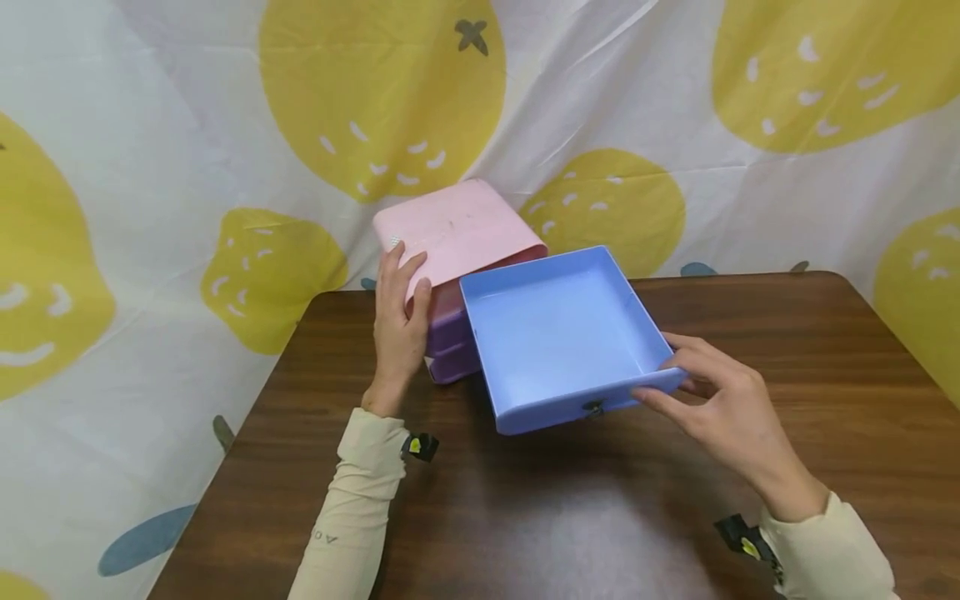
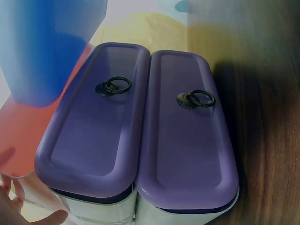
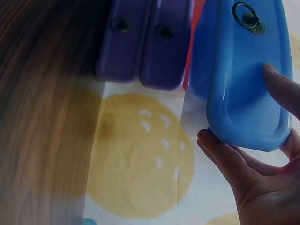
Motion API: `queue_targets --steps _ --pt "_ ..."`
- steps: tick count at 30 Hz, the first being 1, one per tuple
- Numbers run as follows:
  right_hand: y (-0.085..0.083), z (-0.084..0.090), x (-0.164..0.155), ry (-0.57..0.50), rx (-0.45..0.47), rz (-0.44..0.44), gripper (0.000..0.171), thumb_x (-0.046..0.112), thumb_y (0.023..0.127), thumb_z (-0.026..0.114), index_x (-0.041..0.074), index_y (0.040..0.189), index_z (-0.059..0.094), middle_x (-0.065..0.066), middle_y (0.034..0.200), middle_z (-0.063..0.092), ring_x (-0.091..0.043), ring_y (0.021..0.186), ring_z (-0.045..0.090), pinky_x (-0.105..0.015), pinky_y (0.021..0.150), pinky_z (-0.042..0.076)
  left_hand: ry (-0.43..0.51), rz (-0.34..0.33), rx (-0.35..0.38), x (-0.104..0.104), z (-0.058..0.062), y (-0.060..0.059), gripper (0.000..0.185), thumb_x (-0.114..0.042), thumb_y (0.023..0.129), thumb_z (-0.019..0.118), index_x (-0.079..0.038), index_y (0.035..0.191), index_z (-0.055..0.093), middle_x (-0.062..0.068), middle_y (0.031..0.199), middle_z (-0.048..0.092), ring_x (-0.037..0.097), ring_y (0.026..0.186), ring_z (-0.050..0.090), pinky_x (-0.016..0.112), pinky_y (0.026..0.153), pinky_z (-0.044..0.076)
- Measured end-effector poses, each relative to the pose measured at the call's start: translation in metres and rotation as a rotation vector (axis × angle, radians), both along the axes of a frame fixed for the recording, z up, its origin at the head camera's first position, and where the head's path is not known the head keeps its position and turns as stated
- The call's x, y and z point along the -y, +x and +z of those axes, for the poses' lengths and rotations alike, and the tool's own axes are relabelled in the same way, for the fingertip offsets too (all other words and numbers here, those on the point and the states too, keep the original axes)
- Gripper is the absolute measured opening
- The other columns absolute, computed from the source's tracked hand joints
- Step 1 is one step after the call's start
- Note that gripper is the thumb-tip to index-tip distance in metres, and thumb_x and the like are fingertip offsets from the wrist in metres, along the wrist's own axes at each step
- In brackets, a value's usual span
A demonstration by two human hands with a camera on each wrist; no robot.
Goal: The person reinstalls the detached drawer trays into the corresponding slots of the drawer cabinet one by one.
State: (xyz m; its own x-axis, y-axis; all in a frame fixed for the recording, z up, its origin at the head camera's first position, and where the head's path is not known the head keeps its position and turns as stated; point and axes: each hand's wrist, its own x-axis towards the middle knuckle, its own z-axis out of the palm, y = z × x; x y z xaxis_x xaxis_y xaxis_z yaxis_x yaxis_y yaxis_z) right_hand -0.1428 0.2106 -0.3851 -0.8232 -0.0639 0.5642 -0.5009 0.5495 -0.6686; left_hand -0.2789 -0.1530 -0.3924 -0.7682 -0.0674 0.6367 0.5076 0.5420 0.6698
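Note:
My right hand [image 1: 723, 400] grips a light-blue drawer [image 1: 555, 321] by its right front corner, thumb on the front face. The drawer has nothing inside and is tilted above the table, its back left corner at the pink top compartment. A ring pull [image 3: 248, 18] sits on its front. My left hand [image 1: 401, 325] rests with spread fingers on the left side of the pink drawer cabinet [image 1: 461, 229]. Below the pink compartment, two purple drawers [image 2: 93, 126] stay closed in the stack, each with a metal ring pull [image 2: 197, 99].
The cabinet stands near the back edge of the dark wooden table [image 1: 600, 517]. Behind it hangs a white cloth [image 1: 187, 125] with yellow lemon prints. Black wrist straps [image 1: 750, 542] sit at both sleeves.

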Motion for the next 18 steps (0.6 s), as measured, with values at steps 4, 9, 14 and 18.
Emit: queue_targets --steps 4,9,14,18 --pt "-0.002 0.0 0.008 -0.007 0.006 0.037 0.032 0.007 0.072 0.095 0.026 0.08 0.07 -0.004 0.129 0.073 0.006 0.111 0.066 -0.005 0.082 0.053 -0.011 0.002 0.008 -0.001 -0.001 0.0 0.045 -0.043 0.107 0.047 -0.024 0.146 0.059 -0.004 0.171 0.034 0.022 0.165 0.014 0.064 0.128 0.019" --pt "-0.005 -0.001 0.017 -0.01 0.01 0.079 0.031 0.009 0.073 0.094 0.027 0.081 0.07 -0.003 0.129 0.073 0.002 0.112 0.068 -0.008 0.083 0.054 -0.013 0.006 0.017 -0.002 -0.002 0.002 0.044 -0.04 0.106 0.048 -0.024 0.146 0.059 -0.004 0.17 0.034 0.021 0.165 0.014 0.066 0.127 0.019" --pt "-0.007 0.0 0.025 -0.005 0.024 0.086 0.03 0.013 0.075 0.094 0.029 0.08 0.069 -0.001 0.13 0.073 -0.001 0.112 0.069 -0.008 0.083 0.055 0.004 -0.015 0.012 -0.002 -0.001 0.002 0.044 -0.039 0.107 0.049 -0.023 0.146 0.059 -0.003 0.171 0.034 0.022 0.165 0.013 0.065 0.129 0.015" --pt "-0.008 0.0 0.03 0.006 0.023 0.091 0.029 0.014 0.074 0.094 0.029 0.081 0.07 -0.001 0.129 0.074 -0.006 0.112 0.07 -0.009 0.082 0.055 0.014 -0.028 0.01 -0.001 0.0 0.001 0.043 -0.036 0.107 0.05 -0.022 0.146 0.059 -0.002 0.171 0.034 0.023 0.165 0.013 0.063 0.13 0.014"
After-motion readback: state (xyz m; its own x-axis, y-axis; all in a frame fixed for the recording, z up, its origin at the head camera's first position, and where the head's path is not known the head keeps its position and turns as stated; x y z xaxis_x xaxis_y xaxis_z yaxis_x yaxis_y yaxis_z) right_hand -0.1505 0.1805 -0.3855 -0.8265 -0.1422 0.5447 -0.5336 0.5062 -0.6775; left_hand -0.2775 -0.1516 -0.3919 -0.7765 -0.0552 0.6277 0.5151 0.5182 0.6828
